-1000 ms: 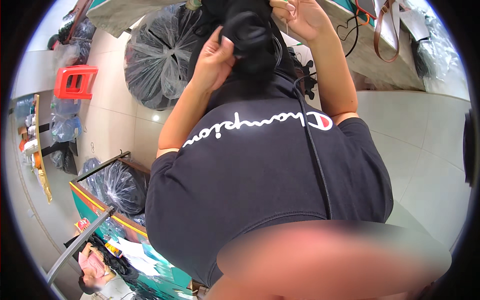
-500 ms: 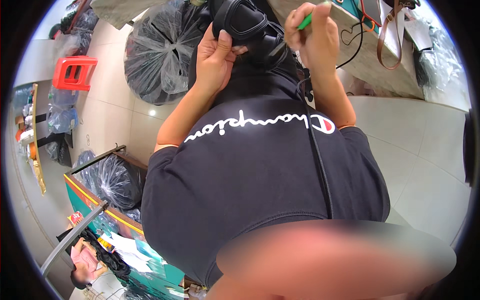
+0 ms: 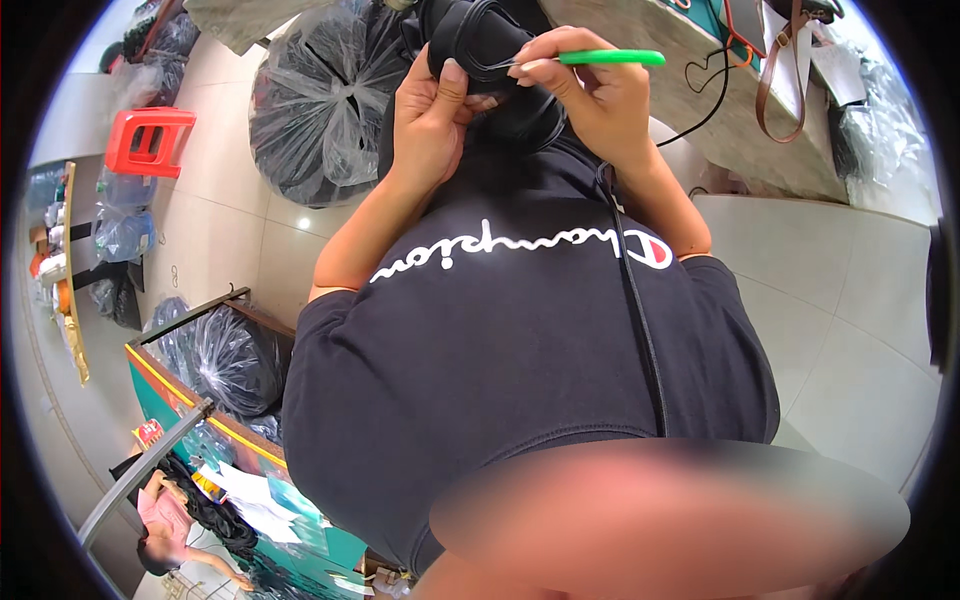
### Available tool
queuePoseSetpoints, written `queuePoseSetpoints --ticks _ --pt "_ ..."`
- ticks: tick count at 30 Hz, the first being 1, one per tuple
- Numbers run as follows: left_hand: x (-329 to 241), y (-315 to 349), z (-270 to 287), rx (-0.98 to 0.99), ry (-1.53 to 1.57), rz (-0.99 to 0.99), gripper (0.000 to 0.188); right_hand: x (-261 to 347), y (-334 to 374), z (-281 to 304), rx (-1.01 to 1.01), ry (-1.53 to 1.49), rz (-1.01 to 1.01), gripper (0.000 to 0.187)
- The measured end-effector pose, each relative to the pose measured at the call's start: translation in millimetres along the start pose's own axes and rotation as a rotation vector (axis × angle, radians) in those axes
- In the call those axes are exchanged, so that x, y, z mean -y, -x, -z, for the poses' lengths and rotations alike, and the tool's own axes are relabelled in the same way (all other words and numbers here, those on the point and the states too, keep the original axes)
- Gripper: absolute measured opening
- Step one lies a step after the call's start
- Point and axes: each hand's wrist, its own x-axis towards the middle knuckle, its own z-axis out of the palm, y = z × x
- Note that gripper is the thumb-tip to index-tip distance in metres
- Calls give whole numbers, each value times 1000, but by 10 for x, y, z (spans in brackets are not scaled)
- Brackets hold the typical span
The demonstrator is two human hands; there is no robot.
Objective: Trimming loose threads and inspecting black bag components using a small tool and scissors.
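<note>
My left hand (image 3: 432,112) is closed, thumb pressed down, on a black fabric piece (image 3: 470,40) with raised, looped edging at the top of the view. To its right, my right hand (image 3: 600,95) pinches a slim tool with a green handle (image 3: 612,57). The handle points right, and a fine metal tip reaches left to the looped edging. Whether the tip touches or enters the fabric is too small to tell. My right fingers cover the middle of the tool, and my left fingertips are partly under the cloth.
A large plastic-wrapped dark bundle (image 3: 318,110) is left of my left hand. A grey worktop (image 3: 690,70) bears a brown strap (image 3: 770,120) and black cable. A red stool (image 3: 150,142) stands far left. At lower left, another person (image 3: 165,520) sits by a green table (image 3: 345,545).
My right hand has lowered and turned inward, bringing the tool's tip to the fabric; its green handle now shows at full length. My left hand stays nearly still. The other person's arm has stretched out.
</note>
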Motion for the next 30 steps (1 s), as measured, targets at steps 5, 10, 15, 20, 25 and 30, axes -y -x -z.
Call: queuePoseSetpoints --ticks 5,10,15,20,25,30 --pt "-34 -29 -22 3 29 89 32 -98 -200 91 -25 733 827 19" --pt "-161 -16 -137 22 17 121 31 -445 -577 632 -760 395 663 25" --pt "-258 -61 88 -57 85 8 26 -461 -293 2115 -949 1354 469 8" --pt "-346 -121 352 -157 69 -62 21 -277 -82 2924 -1193 1329 521 13" --pt "-348 -148 412 -169 82 -44 23 -81 81 2879 -915 1469 58 16" --pt "-214 -131 88 -197 -105 20 22 265 -158 1552 -244 813 -420 13"
